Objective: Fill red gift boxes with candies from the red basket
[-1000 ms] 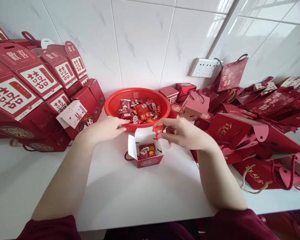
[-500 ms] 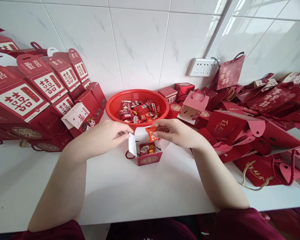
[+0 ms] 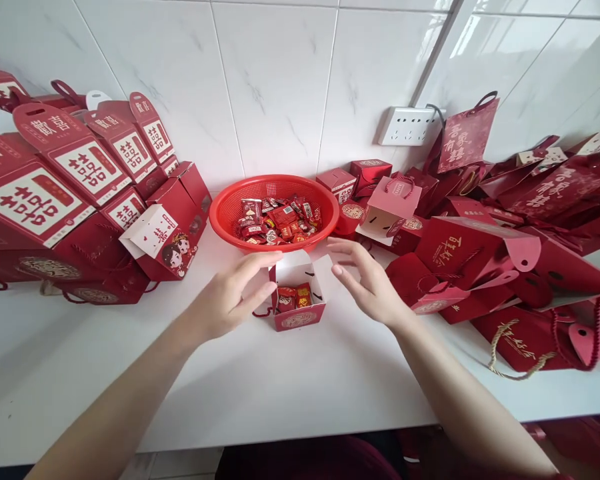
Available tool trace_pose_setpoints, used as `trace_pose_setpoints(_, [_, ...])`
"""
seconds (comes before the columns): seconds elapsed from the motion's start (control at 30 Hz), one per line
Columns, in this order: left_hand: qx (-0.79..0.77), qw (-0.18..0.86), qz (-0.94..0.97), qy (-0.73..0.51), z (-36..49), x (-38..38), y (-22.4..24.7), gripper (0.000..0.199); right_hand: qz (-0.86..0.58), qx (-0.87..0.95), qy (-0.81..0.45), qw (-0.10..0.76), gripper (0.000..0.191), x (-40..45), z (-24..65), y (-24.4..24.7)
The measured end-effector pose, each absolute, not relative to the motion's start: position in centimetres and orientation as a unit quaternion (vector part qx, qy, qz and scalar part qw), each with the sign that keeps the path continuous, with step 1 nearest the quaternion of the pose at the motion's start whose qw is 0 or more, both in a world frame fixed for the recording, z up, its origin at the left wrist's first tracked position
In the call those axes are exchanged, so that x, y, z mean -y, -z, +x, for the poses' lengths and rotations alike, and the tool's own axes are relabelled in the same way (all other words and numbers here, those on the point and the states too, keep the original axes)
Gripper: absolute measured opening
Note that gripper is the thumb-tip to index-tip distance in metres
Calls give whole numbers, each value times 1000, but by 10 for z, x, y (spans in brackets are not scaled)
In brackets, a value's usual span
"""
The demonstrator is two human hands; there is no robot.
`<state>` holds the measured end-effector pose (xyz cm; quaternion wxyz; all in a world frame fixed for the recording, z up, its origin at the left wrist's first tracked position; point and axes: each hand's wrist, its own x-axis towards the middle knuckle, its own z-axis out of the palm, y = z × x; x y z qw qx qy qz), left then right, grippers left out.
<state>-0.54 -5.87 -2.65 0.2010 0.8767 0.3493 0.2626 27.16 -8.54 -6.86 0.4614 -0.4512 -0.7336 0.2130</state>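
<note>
A small red box (image 3: 300,318) stands on the white table with its white-lined flaps raised and wrapped sweets (image 3: 295,297) inside. My left hand (image 3: 230,293) is at the box's left side, fingers apart and holding nothing. On the right, my right hand (image 3: 363,277) is spread beside the right flap, with nothing in it. Behind the box sits a red plastic basket (image 3: 220,220) with many wrapped sweets (image 3: 285,217) in it.
Stacked red gift boxes (image 3: 87,170) fill the left side. Red bags and boxes (image 3: 460,250) are heaped on the right. A white power strip (image 3: 405,127) is on the tiled wall. The table's front edge (image 3: 280,443) runs below.
The orange-red sweet has left my right hand. My right hand has moved right and down and opened. My left hand has let go of the left flap and lowered.
</note>
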Motion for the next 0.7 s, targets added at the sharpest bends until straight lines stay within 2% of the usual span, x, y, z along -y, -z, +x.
trace_pose_setpoints(0.1, [-255,222,878,-339,-8,59,66,43,-417,722,-259,487,40,92,266,88])
trace_pose_setpoints(0.2, [-221,203,896,-328,-9,61,92,52,-393,735,-265,485,48,98,262,97])
trace_pose_setpoints(0.33, [-202,111,928,-293,-4,63,102,59,-390,772,-221,451,54,104,261,100])
trace_pose_setpoints(0.47, [-185,94,931,-299,-1,62,107,53,-372,811,-201,404,61,105,256,104])
trace_pose_setpoints(0.6, [-173,75,921,-342,-3,61,112,44,-363,832,-190,373,52,107,251,106])
trace_pose_setpoints(0.7, [-161,54,920,-353,-3,65,112,38,-360,827,-198,382,45,111,250,104])
